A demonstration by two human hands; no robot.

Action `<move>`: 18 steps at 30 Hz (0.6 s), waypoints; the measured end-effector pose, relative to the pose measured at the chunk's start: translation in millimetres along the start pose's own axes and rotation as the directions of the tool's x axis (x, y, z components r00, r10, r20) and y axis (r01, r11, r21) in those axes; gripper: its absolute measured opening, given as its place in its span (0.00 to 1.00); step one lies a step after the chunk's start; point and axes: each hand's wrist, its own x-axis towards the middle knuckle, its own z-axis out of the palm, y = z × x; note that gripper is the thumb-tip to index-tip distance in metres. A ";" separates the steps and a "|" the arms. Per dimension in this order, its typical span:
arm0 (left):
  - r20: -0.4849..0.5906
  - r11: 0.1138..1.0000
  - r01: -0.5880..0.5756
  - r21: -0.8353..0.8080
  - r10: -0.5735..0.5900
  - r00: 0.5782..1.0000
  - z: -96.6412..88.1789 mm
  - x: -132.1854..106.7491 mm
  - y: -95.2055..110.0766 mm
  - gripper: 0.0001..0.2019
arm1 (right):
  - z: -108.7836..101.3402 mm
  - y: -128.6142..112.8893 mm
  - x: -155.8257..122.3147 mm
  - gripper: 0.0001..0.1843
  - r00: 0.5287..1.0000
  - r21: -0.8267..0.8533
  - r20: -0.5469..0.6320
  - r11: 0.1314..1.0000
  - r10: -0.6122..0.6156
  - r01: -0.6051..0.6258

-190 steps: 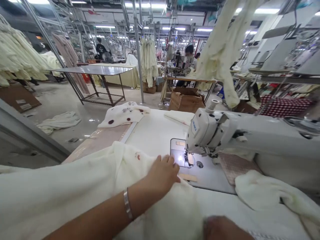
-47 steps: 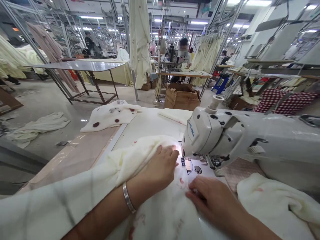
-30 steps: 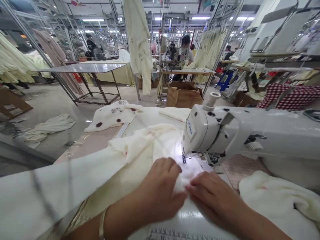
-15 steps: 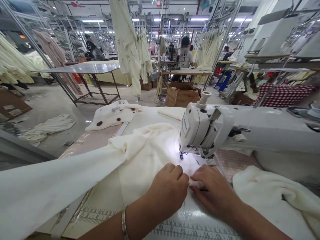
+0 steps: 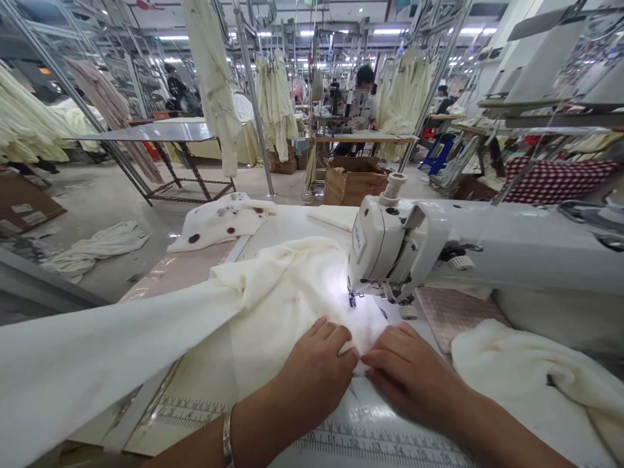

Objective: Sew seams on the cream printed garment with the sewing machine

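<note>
A cream fabric piece [image 5: 273, 312] lies over the sewing table and runs under the lit needle area of a white sewing machine [image 5: 385, 240]. Just in front of the presser foot [image 5: 351, 299], my left hand [image 5: 322, 364] pinches the fabric's near edge, its fingers curled. Close beside it, my right hand [image 5: 414, 370] grips the same edge between thumb and fingers. The fingertips of both hands almost meet. A bracelet [image 5: 227, 439] circles my left wrist. What lies under my palms is hidden.
Printed ruler tape [image 5: 361, 445] runs along the table's front. A spotted cloth [image 5: 224, 221] lies at the back left, another cream cloth [image 5: 531, 377] at the right. Beyond stand a cardboard box [image 5: 353, 182], a metal-topped table [image 5: 151, 133], and a person at another machine.
Both hands have shifted slightly left, and the fingers have closed nearer together on the fabric edge. The hanging garment ahead has swung left. The fabric on the table has barely moved.
</note>
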 end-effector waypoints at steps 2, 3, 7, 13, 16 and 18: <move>-0.018 1.000 -0.010 0.009 0.010 1.000 0.9 -1.0 -0.6 0.05 | -0.8 0.5 -0.6 0.05 1.000 -0.001 -0.001 1.000 0.005 -0.005; -0.017 1.000 -0.012 0.014 0.012 1.000 0.3 -1.1 -0.3 0.05 | -0.6 0.5 -0.8 0.05 1.000 -0.006 -0.006 1.000 -0.007 0.007; 0.055 0.998 0.050 -0.042 -0.047 0.997 -9.3 -0.5 5.5 0.04 | 3.3 -1.1 -0.6 0.08 0.999 -0.023 -0.012 0.998 -0.053 0.053; 0.135 0.953 0.275 -0.126 -0.258 0.957 -14.4 2.8 10.2 0.09 | 3.1 -5.2 0.4 0.06 0.998 0.038 0.048 0.999 0.032 -0.034; 0.147 0.968 0.231 -0.101 -0.215 0.965 -8.6 12.1 -6.6 0.11 | 1.8 1.3 4.7 0.07 0.993 0.058 0.094 0.995 0.071 -0.076; 0.159 0.975 0.187 -0.117 -0.167 0.973 -7.1 22.4 -23.6 0.13 | 3.5 10.7 8.7 0.09 0.991 0.026 0.090 0.995 0.097 -0.100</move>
